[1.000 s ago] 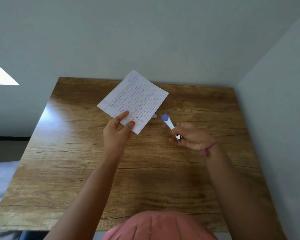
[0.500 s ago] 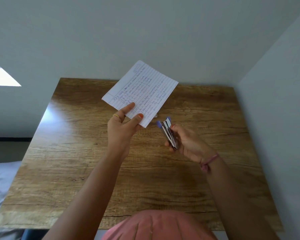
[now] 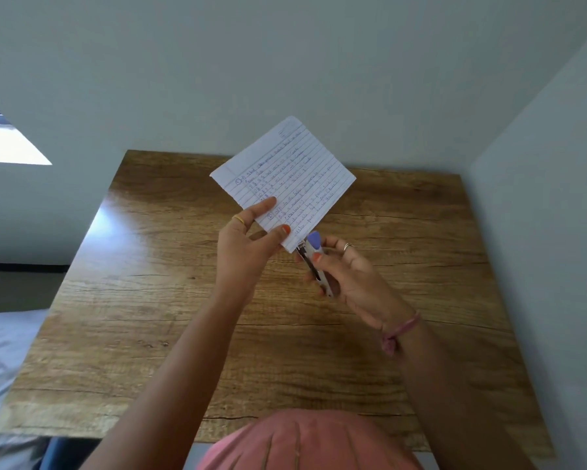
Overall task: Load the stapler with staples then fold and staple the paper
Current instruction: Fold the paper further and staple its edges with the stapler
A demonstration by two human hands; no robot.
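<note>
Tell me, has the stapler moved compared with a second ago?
Yes. The stapler in the right hand has swung left across the table, closing on the bottom corner of the paper held by the left hand.

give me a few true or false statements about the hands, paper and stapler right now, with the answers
1. The left hand pinches the lined paper near its lower corner. True.
2. The paper lies flat on the wooden table. False: it is held up in the air above the table.
3. The right hand grips the stapler. True.
4. The stapler's purple end points toward the person's body. False: it points away, up at the paper's lower corner.
5. The paper is blank. False: it carries handwritten lines.
</note>
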